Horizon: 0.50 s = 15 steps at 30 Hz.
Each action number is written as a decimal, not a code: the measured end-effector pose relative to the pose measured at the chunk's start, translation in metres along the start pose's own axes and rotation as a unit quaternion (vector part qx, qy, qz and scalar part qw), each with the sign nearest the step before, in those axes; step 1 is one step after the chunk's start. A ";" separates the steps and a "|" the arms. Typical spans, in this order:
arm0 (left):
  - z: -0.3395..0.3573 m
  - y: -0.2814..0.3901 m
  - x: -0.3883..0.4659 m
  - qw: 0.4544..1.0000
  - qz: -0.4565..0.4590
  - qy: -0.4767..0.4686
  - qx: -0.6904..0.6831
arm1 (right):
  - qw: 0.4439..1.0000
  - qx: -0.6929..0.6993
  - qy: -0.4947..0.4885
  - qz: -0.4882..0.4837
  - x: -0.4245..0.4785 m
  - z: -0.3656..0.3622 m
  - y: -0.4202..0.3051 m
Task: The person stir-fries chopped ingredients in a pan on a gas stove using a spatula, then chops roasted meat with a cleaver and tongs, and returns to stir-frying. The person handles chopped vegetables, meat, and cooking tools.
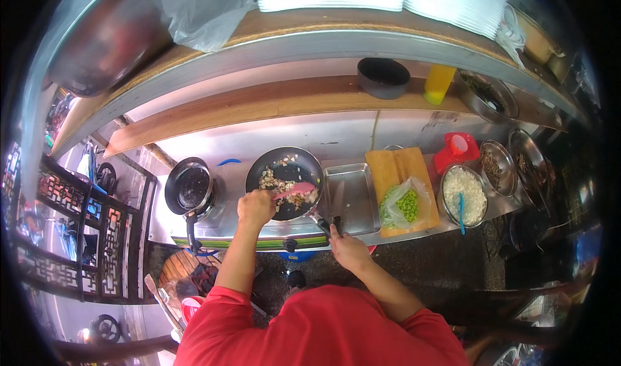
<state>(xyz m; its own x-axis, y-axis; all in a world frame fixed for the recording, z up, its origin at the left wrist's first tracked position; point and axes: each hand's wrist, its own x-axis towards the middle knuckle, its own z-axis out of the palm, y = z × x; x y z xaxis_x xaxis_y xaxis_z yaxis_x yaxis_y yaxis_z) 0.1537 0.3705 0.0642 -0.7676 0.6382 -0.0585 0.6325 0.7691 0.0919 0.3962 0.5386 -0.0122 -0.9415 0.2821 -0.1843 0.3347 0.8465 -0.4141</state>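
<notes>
My left hand (256, 207) is closed around the handle of a pink spatula (297, 189), whose blade lies over chopped food (271, 181) in a large black frying pan (252, 172). With my right hand (347, 247) I hold the pan by its black handle (322, 224). Just right of the pan lies a metal tray (353, 201). Beyond it, a wooden cutting board (388, 164) bears a plastic bag of chopped green vegetable (406, 206). A smaller black pan (189, 186) sits on the left burner of the stove.
A metal bowl of white rice (465, 191) with a blue spoon (461, 215) stands right of the board, near a red container (453, 152) and several metal bowls. Above the counter, a wooden shelf (271, 96) holds a dark bowl (384, 79) and a yellow bottle (438, 85).
</notes>
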 end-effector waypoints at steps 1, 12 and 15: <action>0.003 -0.001 0.001 1.000 -0.025 0.004 0.013 | 1.000 0.003 0.000 -0.004 -0.001 0.002 0.000; -0.020 0.012 -0.042 0.992 -0.110 -0.024 0.053 | 1.000 0.003 -0.020 -0.023 0.008 -0.004 0.009; -0.017 0.010 -0.058 0.992 -0.071 -0.056 0.086 | 0.999 0.004 -0.030 -0.024 0.003 -0.009 0.005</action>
<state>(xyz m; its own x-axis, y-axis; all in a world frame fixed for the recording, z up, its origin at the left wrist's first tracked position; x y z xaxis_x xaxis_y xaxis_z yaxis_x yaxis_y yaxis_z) 0.2026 0.3407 0.0851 -0.8396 0.5160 -0.1699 0.5353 0.8392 -0.0965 0.3948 0.5473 -0.0070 -0.9524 0.2133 -0.2179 0.2900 0.8542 -0.4316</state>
